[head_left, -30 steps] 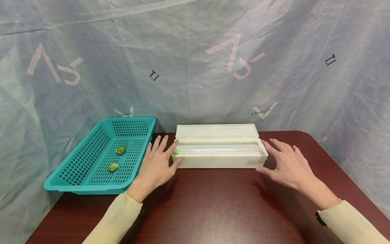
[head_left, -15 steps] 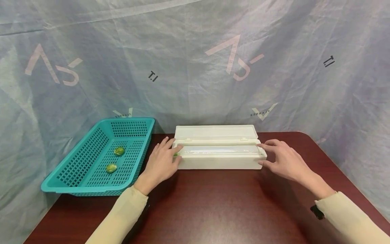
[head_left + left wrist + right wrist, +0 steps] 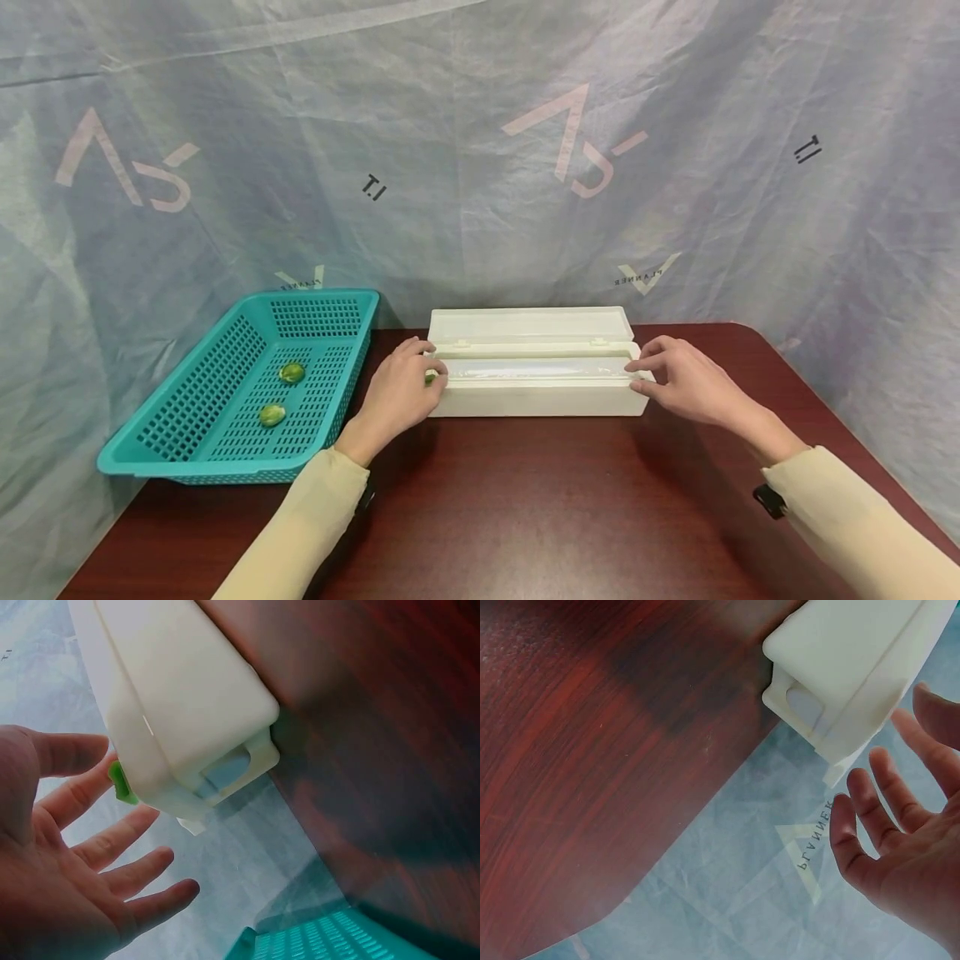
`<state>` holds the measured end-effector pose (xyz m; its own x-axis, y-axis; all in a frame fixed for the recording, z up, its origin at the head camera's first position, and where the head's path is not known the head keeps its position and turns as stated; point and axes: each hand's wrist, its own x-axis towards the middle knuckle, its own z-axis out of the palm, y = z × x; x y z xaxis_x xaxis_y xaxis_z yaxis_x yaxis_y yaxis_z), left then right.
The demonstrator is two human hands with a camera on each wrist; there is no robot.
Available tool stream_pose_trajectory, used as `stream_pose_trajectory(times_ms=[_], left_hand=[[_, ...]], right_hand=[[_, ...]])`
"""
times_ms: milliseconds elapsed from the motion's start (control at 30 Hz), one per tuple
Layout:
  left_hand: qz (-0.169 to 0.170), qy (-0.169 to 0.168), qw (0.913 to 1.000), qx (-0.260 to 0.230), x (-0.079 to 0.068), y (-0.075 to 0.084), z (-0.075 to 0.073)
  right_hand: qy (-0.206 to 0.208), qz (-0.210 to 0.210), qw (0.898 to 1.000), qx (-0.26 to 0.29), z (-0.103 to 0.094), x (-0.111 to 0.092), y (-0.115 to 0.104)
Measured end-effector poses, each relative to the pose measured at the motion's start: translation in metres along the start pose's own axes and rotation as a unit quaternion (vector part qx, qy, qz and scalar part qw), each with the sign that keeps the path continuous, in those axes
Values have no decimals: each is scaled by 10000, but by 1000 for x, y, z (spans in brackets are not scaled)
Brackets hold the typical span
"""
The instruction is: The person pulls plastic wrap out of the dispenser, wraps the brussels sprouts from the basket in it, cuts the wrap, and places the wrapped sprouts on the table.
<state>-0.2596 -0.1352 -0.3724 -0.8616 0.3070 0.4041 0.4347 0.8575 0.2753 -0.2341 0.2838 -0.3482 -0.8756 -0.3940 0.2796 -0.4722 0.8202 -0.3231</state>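
A long white plastic-wrap dispenser lies on the table, its lid tipped back. Inside lies a shiny roll of clear plastic wrap. At the dispenser's left end my left hand has thumb and index finger over the top edge, beside a small green slide cutter; its other fingers spread loosely. My right hand hovers at the right end, with thumb and index fingertips over the front edge and a gap between them. The other right fingers bend slightly, as the right wrist view shows.
A turquoise perforated basket stands at the left with two small green Brussels sprouts in it. The dark red-brown table ends at a grey printed cloth hanging behind.
Both hands have drawn in toward the dispenser's ends, and thumb and index finger have come closer together on each. The dispenser and basket stay where they were.
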Motion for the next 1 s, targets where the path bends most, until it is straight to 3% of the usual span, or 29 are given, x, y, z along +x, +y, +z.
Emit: stream_pose_trajectory(times_ms=[300,767,1000], left_hand=[[-499,-138,9963,-685,10,0,2],[-832,-28,9926,-881,23,2,2],[-787,56,9920,-982,29,1,2]], right_hand=[[-88,-60,9993,369,3,11,10],[34,502,9965,670,6,26,13],[-148,535,9971,521,3,32,15]])
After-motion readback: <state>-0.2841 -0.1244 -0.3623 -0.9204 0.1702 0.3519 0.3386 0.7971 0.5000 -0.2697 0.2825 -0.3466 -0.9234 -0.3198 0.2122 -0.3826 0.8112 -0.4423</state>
